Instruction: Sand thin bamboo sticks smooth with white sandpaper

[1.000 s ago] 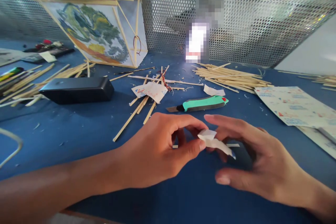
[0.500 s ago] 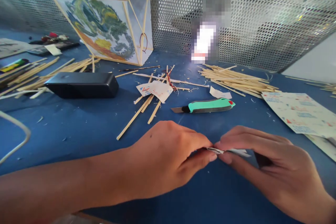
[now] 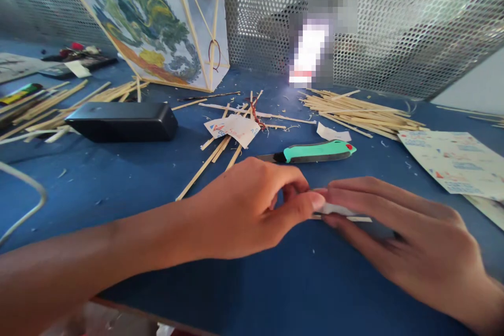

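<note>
A small whitish strip of paper (image 3: 342, 210), apparently folded, is held between my two hands low over the blue table. My left hand (image 3: 255, 205) pinches its left end with thumb and forefinger. From the right, my right hand (image 3: 409, 239) grips the strip between thumb and fingers, so much of it is hidden. Just beyond the hands lies a green-handled utility knife (image 3: 318, 151), its blade pointing left and partly behind my left hand. A paper scrap (image 3: 334, 132) rests behind the knife.
Printed paper pieces (image 3: 238, 128) lie across thin wooden sticks (image 3: 200, 170). A bundle of sticks (image 3: 358, 113) is at the back right, near a printed sheet (image 3: 457, 160). On the left are a black box-shaped object (image 3: 122, 122) and a white cable (image 3: 29, 181). Behind stands a stick-framed dragon painting (image 3: 145, 31).
Both hands have risen slightly in view. My left thumb has shifted onto the upper side of the strip, and more of the strip's white face shows. The camera view has tilted slightly.
</note>
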{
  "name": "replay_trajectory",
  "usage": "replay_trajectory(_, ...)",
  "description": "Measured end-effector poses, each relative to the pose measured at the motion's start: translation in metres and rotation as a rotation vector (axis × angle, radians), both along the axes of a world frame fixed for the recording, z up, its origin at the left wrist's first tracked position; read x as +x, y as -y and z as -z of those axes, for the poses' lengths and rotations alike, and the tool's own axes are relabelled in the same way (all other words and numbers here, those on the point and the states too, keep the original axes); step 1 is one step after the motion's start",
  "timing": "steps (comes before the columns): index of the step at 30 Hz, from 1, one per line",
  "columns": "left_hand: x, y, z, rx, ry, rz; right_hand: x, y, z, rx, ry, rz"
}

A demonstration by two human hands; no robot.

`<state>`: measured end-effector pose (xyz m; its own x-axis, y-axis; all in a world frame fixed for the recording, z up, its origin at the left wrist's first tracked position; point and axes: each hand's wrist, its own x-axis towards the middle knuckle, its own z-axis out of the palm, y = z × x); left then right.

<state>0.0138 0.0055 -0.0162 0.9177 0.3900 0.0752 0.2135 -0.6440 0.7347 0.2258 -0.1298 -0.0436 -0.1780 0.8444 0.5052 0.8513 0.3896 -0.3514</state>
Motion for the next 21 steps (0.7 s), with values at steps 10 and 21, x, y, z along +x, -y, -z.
replay_trajectory(10, -0.01, 0.0, 0.015, 0.434, -0.129, 0.098, 0.001, -0.003, 0.001, -0.037, 0.067, -0.105)
replay_trajectory(21, -0.013, 0.018, 0.018, 0.404, -0.018, 0.002, 0.002, 0.0, 0.009, -0.064, 0.228, -0.021)
